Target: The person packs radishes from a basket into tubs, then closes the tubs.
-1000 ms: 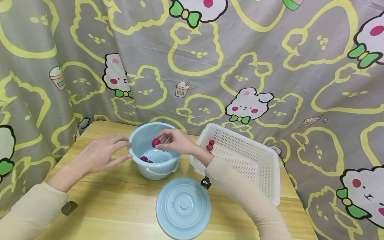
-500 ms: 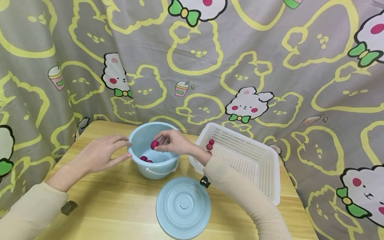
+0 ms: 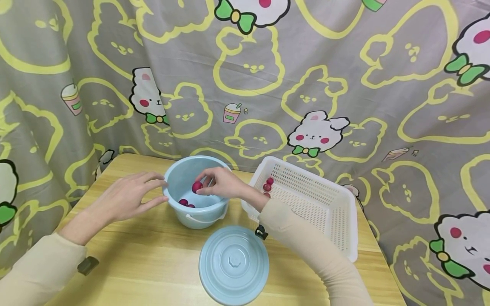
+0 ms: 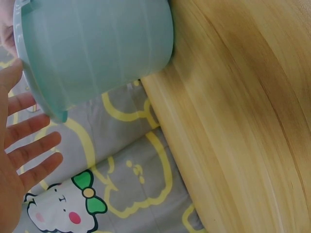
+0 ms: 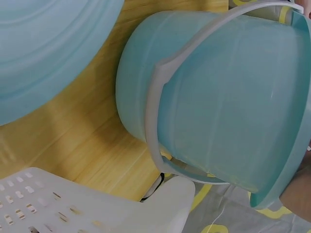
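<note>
The right hand (image 3: 220, 182) sits slightly lower, its thumb and fingers pinching a round, dark-red fruit (image 3: 197, 187) inside the smooth pale-blue plastic bucket (image 4: 97, 43); the deposit appears incomplete. The left hand (image 3: 126, 195) extends relaxed, spread fingers at the rim, gripping nothing. Nearby lie a concentrically ridged disc lid (image 3: 235, 261) and a perforated white rectangular basket (image 3: 351, 221).

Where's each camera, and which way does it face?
Head: worn on the head, facing forward-down at bucket, basket and lid; left hand, right hand, sleeves show.
Left wrist: worn there, facing the bucket's side and table; left hand shows.
Right wrist: worn there, facing bucket, lid and basket; slivers of skin show.
Shared by both wrist views: bucket.
</note>
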`<state>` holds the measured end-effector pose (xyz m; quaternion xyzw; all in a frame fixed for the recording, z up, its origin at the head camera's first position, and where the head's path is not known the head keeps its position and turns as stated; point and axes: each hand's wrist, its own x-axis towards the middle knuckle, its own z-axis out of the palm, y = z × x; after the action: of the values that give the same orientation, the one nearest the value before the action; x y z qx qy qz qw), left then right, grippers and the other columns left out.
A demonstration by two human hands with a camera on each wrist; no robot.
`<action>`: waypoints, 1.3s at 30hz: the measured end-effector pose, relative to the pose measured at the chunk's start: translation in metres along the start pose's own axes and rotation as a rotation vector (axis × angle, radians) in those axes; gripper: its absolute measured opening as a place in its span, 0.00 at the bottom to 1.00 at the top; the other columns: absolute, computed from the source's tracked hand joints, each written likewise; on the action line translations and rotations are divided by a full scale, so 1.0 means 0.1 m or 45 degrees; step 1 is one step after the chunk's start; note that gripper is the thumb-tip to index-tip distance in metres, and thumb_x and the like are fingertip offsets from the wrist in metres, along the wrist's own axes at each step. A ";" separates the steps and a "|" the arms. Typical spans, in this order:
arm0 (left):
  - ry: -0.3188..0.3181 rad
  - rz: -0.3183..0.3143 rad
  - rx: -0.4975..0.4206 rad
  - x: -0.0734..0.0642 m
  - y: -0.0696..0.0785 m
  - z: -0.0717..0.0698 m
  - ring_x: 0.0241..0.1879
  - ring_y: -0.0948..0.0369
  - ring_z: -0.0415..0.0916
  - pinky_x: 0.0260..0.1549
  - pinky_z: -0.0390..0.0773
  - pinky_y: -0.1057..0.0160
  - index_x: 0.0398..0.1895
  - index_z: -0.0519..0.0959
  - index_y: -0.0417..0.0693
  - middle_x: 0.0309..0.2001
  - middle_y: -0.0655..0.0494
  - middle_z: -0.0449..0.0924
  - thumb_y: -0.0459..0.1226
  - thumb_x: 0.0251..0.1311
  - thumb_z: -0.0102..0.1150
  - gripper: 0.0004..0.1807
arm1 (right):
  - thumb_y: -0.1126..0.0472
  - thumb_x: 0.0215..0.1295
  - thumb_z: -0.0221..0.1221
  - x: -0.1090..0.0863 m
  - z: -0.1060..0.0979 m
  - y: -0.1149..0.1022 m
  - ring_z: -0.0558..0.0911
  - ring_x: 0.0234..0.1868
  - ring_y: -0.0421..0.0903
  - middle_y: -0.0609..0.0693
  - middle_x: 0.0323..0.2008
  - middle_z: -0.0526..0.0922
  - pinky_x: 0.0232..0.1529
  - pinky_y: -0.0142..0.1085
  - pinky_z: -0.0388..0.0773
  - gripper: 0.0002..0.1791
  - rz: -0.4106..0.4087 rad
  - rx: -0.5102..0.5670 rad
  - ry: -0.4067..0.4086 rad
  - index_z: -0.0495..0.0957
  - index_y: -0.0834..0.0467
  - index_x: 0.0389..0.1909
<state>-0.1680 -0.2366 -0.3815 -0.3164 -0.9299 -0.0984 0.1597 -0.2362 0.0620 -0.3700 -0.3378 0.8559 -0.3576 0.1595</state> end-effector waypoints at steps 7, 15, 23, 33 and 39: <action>0.008 0.008 0.000 -0.01 0.01 -0.01 0.52 0.46 0.87 0.46 0.88 0.41 0.54 0.87 0.51 0.55 0.48 0.87 0.53 0.65 0.71 0.22 | 0.59 0.72 0.67 -0.04 -0.02 -0.01 0.90 0.38 0.46 0.55 0.41 0.90 0.39 0.28 0.85 0.17 -0.016 0.081 -0.026 0.83 0.60 0.58; 0.002 0.003 -0.004 -0.02 0.01 -0.01 0.52 0.46 0.87 0.46 0.88 0.41 0.54 0.87 0.51 0.55 0.48 0.87 0.53 0.65 0.70 0.21 | 0.62 0.73 0.66 -0.15 -0.08 -0.02 0.91 0.38 0.52 0.57 0.40 0.89 0.38 0.33 0.87 0.15 -0.062 0.166 0.013 0.84 0.60 0.57; 0.012 0.009 -0.004 -0.01 0.00 0.00 0.53 0.46 0.87 0.47 0.88 0.41 0.54 0.87 0.51 0.56 0.48 0.87 0.53 0.65 0.71 0.21 | 0.57 0.72 0.67 -0.32 -0.26 0.00 0.92 0.38 0.50 0.54 0.42 0.89 0.40 0.37 0.88 0.15 -0.035 0.186 0.149 0.85 0.56 0.56; 0.018 0.008 -0.003 -0.01 0.01 -0.01 0.53 0.46 0.87 0.47 0.88 0.41 0.53 0.87 0.51 0.55 0.48 0.87 0.53 0.65 0.71 0.21 | 0.61 0.73 0.65 -0.53 -0.43 0.12 0.90 0.43 0.62 0.58 0.43 0.87 0.48 0.52 0.90 0.14 -0.008 0.293 0.260 0.85 0.60 0.55; 0.031 0.020 0.000 -0.01 0.00 -0.01 0.53 0.46 0.87 0.47 0.89 0.41 0.52 0.87 0.51 0.54 0.48 0.87 0.52 0.64 0.72 0.20 | 0.64 0.73 0.65 -0.63 -0.53 0.22 0.89 0.41 0.59 0.62 0.44 0.88 0.50 0.54 0.90 0.15 0.007 0.300 0.322 0.83 0.66 0.56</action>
<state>-0.1666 -0.2372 -0.3815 -0.3226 -0.9253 -0.1008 0.1719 -0.2277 0.1435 -0.3472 -0.2667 0.8222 -0.4948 0.0900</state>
